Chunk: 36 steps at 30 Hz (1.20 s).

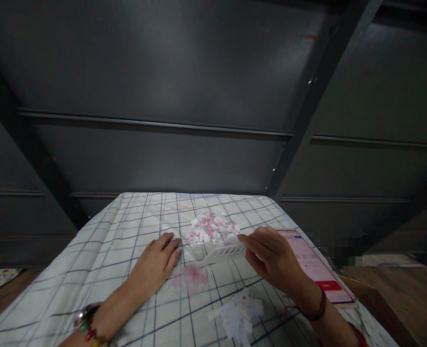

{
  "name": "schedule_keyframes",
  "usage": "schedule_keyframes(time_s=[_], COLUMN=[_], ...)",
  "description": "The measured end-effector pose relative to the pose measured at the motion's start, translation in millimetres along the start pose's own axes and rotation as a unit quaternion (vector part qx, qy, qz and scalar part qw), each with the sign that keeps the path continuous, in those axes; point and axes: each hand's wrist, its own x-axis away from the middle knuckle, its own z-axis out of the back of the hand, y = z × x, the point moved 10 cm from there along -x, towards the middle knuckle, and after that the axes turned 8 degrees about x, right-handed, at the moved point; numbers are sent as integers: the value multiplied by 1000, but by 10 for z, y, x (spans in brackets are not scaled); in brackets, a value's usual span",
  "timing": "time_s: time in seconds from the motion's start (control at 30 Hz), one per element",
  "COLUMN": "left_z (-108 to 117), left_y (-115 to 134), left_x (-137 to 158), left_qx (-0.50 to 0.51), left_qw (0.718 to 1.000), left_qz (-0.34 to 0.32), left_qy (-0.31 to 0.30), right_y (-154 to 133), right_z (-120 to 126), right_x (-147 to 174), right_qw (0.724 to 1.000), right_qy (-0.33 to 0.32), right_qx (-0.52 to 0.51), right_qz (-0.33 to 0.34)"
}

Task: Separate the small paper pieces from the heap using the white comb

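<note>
My left hand lies palm down on the checked tablecloth, fingers stretched out and holding nothing. A white slotted plastic tray sits to its right, with a heap of white paper scraps, many stained pink and red, in and behind it. Over the tray's right end is my right hand, its index finger and thumb brought together. Whatever may be between those fingertips is too small to make out. Closer to me, a second pile of mostly white paper scraps lies on the cloth.
A phone showing a timer and a red button lies right of my right wrist. The white checked tablecloth carries a pink stain before the tray. A dark panelled wall rises behind the table; wooden flooring shows at right.
</note>
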Motion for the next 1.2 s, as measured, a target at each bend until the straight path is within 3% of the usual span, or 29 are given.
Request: schedule_keyframes(time_s=[0.27, 0.43, 0.67, 0.87, 1.07, 1.2], left_z=[-30, -28, -43, -32, 0, -9], left_y=[6, -4, -16, -14, -15, -29], left_x=[-8, -17, -3, -4, 2, 10], left_qx=[-18, -17, -22, -23, -15, -20], left_qw=[1000, 999, 999, 999, 999, 999], left_qz=[1, 9, 14, 17, 15, 18], left_qy=[-17, -29, -32, -28, -27, -29], right_y=[-53, -98, -49, -157, 120, 395], right_z=[10, 50, 87, 30, 158, 69], right_x=[-42, -51, -47, -68, 4, 77], right_qw=[999, 999, 998, 999, 999, 989], right_qy=[11, 3, 27, -11, 14, -39], right_qx=[51, 29, 55, -16, 45, 124], right_qz=[6, 24, 4, 37, -6, -65])
